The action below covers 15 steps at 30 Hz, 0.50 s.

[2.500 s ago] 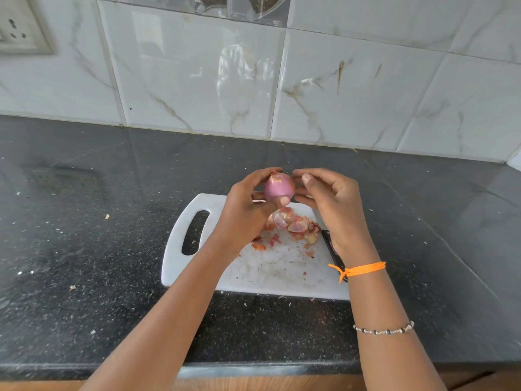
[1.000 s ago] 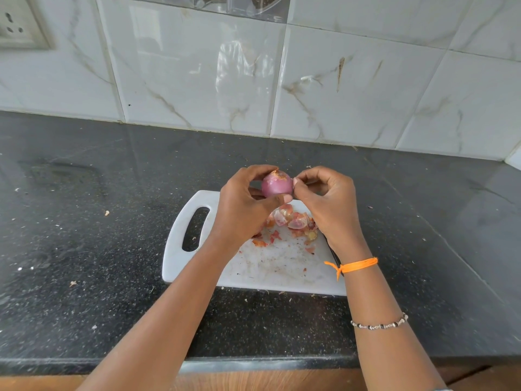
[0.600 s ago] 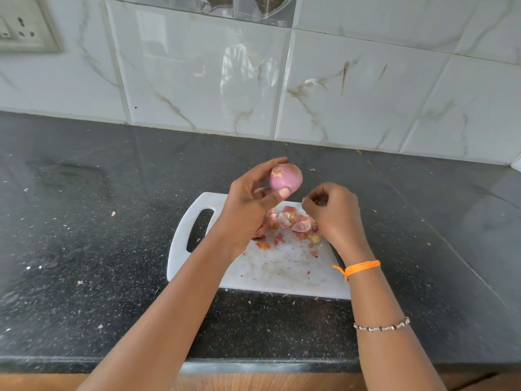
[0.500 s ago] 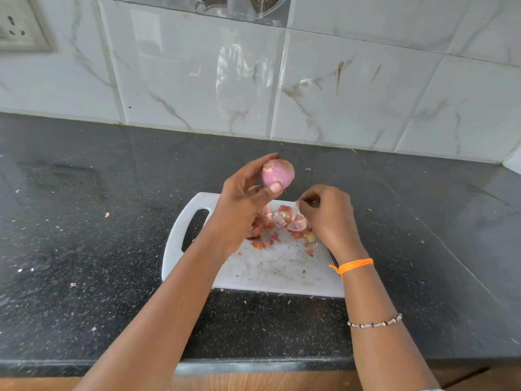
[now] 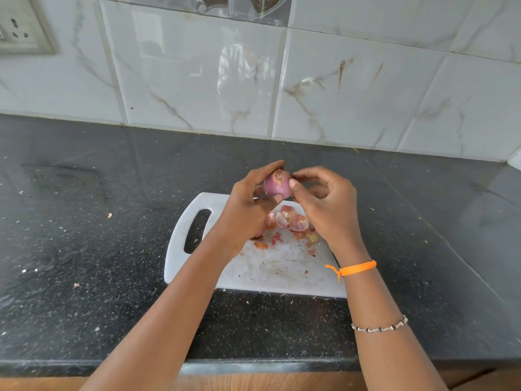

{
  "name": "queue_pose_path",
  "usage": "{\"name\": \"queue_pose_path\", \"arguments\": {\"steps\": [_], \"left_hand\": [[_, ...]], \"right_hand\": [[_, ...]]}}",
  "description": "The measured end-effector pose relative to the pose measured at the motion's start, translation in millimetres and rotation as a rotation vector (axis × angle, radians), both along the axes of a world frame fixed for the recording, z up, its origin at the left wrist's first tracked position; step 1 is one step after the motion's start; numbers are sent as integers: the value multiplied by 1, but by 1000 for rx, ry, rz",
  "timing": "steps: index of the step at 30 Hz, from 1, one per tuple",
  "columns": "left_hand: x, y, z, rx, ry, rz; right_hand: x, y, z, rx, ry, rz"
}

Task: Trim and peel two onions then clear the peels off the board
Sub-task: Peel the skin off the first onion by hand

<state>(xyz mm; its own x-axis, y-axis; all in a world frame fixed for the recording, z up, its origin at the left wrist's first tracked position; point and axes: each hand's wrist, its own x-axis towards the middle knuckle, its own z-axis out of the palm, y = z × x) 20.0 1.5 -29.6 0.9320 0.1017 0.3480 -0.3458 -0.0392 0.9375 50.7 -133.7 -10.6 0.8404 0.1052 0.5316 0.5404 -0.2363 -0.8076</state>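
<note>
White plastic cutting board [image 5: 284, 273] is the landmark. Above its far edge, the left hand [image 5: 246, 203] grips a small pink onion [image 5: 277, 185] between curled fingers and thumb, its trimmed end tilted up toward the camera. Immediately right of the onion, the right hand [image 5: 328, 203] pinches at its skin with thumb and forefinger. Loose peels [image 5: 290, 221] lie on the board below both hands.
</note>
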Motion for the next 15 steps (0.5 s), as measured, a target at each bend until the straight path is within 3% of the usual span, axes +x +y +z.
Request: {"name": "queue_pose_path", "arguments": {"steps": [15], "left_hand": [[-1,2,-1,135,17,-7]], "right_hand": [[6,0,-8,-46,-46,-23]]}}
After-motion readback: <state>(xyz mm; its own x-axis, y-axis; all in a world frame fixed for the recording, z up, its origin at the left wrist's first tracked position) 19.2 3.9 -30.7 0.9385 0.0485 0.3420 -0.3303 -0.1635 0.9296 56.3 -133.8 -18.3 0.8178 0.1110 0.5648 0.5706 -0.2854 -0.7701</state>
